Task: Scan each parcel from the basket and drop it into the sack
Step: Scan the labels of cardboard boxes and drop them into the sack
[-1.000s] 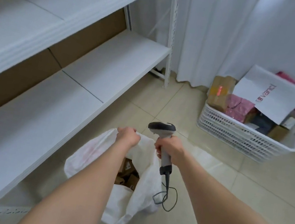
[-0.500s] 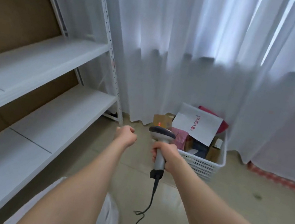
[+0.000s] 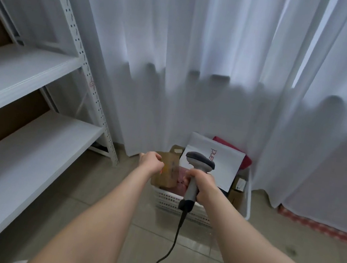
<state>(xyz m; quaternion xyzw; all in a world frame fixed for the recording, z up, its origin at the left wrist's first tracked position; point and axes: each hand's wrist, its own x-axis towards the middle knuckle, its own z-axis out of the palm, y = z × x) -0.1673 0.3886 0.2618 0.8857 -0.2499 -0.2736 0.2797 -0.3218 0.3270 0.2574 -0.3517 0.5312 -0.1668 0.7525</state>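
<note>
White curtain covers the back, white metal shelving stands to your left; the white plastic basket sits on the floor at the curtain's foot, a large white mailer on top; your left hand grips the left edge of a brown cardboard parcel - upright over the basket's near-left corner; your right hand is clenched round the corded barcode scanner just beside it - a red dot shows on the cardboard.

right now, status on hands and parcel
Left hand grips brown parcel at basket. Right hand holds scanner, aimed at it. Nothing between them.
</note>
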